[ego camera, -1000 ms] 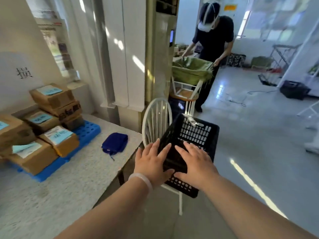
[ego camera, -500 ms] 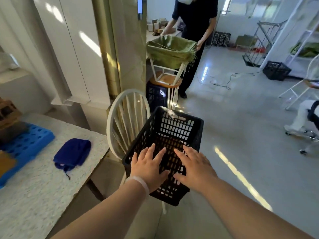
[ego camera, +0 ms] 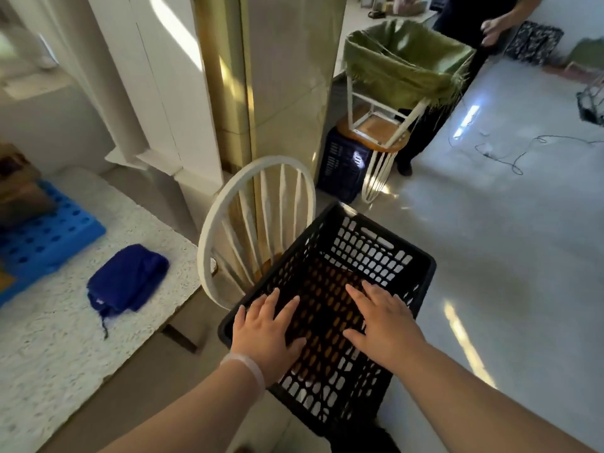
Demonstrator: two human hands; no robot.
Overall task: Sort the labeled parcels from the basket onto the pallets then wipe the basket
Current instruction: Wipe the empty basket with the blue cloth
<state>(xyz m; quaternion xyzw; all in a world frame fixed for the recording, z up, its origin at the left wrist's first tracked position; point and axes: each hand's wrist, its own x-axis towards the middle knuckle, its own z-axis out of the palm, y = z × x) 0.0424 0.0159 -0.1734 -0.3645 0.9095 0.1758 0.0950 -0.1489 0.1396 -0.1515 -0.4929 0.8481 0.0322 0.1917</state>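
Note:
A black mesh basket [ego camera: 376, 253] sits on a white spindle-back chair [ego camera: 258, 204] in front of me, and no parcel shows inside it. My left hand [ego camera: 264, 331] and my right hand [ego camera: 382, 325] lie palm down with fingers spread over its near rim, holding nothing. A folded dark blue cloth [ego camera: 127, 279] lies on the speckled table [ego camera: 49, 354] to the left. At the far left a blue pallet [ego camera: 42, 237] carries brown cardboard parcels [ego camera: 16, 188], mostly cut off by the frame edge.
Behind the chair stand a gold-trimmed pillar and a dark blue crate [ego camera: 343, 165]. An upturned white stool holds a green bag [ego camera: 405, 60], with a person in black [ego camera: 457, 21] beside it. A cable [ego camera: 510, 152] lies on the glossy floor to the right.
My view has tilted down and to the right, so the parcel stacks slid out on the left. Both hands have moved further in over the basket's near rim.

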